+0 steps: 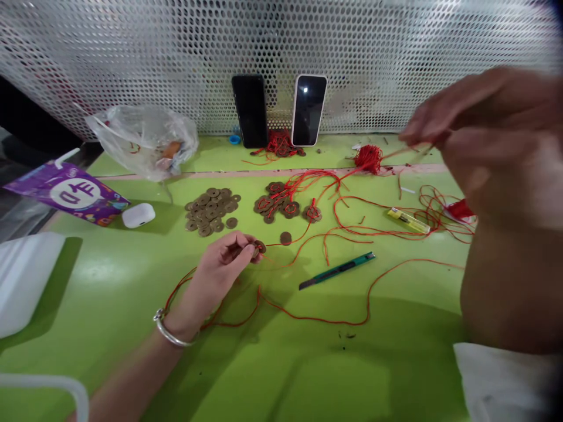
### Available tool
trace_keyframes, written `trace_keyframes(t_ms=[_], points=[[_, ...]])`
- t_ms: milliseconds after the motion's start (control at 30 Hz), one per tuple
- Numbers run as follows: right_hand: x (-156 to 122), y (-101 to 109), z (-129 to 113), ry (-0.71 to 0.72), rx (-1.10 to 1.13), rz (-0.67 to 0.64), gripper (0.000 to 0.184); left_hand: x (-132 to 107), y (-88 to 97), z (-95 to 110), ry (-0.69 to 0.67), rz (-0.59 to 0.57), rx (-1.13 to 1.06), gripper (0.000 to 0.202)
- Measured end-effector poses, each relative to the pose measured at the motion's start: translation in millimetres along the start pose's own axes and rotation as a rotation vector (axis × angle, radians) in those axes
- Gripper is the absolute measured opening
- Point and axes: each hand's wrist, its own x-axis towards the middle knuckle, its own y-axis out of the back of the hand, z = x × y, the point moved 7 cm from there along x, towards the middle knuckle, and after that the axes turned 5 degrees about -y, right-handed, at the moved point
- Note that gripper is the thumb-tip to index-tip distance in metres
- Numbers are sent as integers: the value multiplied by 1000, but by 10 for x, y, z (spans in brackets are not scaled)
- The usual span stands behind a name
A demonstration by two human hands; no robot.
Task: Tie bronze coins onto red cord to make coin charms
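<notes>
My left hand rests low on the green table, fingers pinched on a bronze holed coin threaded with red cord. My right hand is raised high at the right, blurred, fingers pinched on the cord's other end. One single coin lies just right of my left hand. Behind it sits a loose pile of coins, and beside that several coins tied with red cord.
A green utility knife and a yellow lighter lie among loose red cords. Two phones lean on the perforated back panel. A plastic bag, purple packet, white earbud case and white box sit left.
</notes>
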Motion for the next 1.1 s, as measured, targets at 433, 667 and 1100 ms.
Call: trace_keyframes(t_ms=[433,667,1100], points=[[-635,-1821,142,-164,84,-621,19,-42,-98,62,29,-104,197,21],[-631,-1780,225,-226,140,-496,23,-54,-72,82,-4,-75,216,19],[-684,-1794,363,-393,239,-440,29,-48,-89,88,11,-97,232,18]])
